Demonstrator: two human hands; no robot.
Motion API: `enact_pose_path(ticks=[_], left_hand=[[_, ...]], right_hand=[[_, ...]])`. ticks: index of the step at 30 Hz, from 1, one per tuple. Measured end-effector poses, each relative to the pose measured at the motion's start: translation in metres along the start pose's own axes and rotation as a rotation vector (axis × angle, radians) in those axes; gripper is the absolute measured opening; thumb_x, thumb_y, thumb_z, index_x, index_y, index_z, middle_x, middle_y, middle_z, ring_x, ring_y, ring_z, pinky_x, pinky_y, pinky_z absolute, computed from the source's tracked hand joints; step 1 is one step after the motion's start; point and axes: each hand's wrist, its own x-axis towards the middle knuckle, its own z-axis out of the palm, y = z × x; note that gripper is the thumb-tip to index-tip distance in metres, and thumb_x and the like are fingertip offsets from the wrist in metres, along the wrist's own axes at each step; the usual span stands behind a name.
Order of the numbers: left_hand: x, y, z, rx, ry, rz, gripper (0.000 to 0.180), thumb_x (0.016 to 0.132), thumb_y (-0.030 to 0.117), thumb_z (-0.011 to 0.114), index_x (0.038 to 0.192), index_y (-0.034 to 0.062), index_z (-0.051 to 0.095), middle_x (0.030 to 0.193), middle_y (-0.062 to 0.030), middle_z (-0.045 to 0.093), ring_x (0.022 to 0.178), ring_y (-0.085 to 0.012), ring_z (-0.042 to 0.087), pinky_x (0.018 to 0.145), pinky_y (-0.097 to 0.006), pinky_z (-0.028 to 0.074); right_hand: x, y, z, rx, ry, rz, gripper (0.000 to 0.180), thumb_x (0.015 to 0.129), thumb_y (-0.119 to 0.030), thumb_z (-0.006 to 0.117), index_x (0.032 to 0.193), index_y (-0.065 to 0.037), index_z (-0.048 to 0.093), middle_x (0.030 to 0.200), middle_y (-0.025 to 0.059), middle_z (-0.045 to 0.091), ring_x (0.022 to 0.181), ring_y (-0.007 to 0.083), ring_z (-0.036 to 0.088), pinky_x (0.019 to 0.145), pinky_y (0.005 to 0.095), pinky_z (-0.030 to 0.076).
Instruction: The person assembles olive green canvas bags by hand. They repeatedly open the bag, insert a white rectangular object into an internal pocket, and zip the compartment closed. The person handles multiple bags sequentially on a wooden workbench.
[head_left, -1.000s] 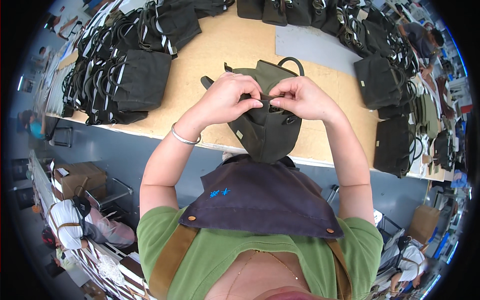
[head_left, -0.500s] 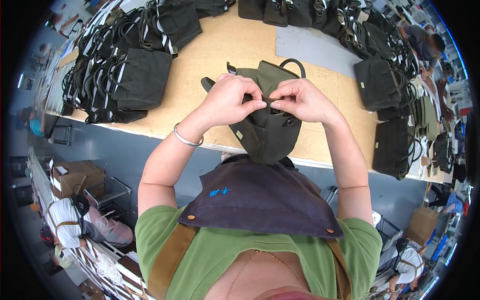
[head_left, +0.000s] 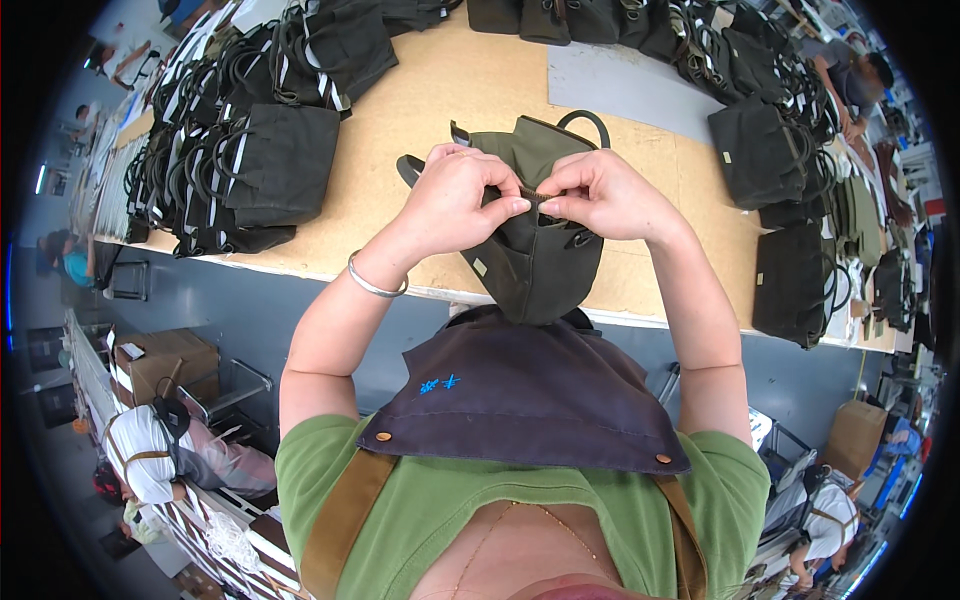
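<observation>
A dark olive handbag (head_left: 535, 275) sits at the table's near edge, its base toward me and its lighter green part at the far side. A short brown zipper (head_left: 535, 196) runs across its top between my hands. My left hand (head_left: 465, 200) pinches the zipper's left end between thumb and fingers. From the other side, my right hand (head_left: 600, 198) pinches its right end. The two sets of fingertips are close together. One handle loop rises behind my right hand, and another part sticks out left of my left hand. The bag's inside is mostly hidden.
Rows of dark handbags (head_left: 285, 165) crowd the table's left side. More handbags (head_left: 755, 150) line its right side and far edge. A grey sheet (head_left: 640, 90) lies on the tan tabletop (head_left: 430, 95). Cardboard boxes (head_left: 165, 375) and seated co-workers are behind on both sides.
Both hands keep their pinch on the zipper and have barely moved. The view has shifted slightly; the bag stays in the same place on the table.
</observation>
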Motion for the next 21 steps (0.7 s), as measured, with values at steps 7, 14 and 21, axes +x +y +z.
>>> enact_pose_path(ticks=[7,14,21], left_hand=[[0.0,0.005,0.0,0.014,0.013,-0.055,0.016,0.078,0.018,0.074,0.072,0.008,0.064,0.074,-0.0009,0.068,0.074,-0.0187,0.062,0.09,-0.035,0.038],[0.001,-0.001,0.003,-0.268,0.09,-0.127,0.016,0.075,0.022,0.078,0.079,0.0089,0.07,0.068,-0.0047,0.067,0.059,-0.022,0.061,0.076,-0.032,0.045],[-0.005,0.004,-0.003,-0.057,0.009,0.007,0.009,0.082,0.017,0.071,0.088,0.0106,0.069,0.075,0.0003,0.064,0.078,-0.0159,0.057,0.087,-0.034,0.03]], right_hand=[[-0.002,0.012,0.006,0.171,0.02,0.019,0.013,0.079,-0.006,0.069,0.09,0.0,0.071,0.069,0.005,0.063,0.06,0.0099,0.052,0.055,0.0283,0.042],[-0.001,0.005,0.004,0.137,-0.019,0.091,0.005,0.082,0.0,0.067,0.087,0.002,0.067,0.075,-0.0002,0.057,0.065,0.005,0.047,0.056,0.0227,0.038],[-0.013,-0.007,0.019,0.167,0.32,0.004,0.016,0.078,-0.01,0.073,0.09,-0.003,0.065,0.076,0.0056,0.062,0.061,0.0131,0.057,0.059,0.0284,0.048]])
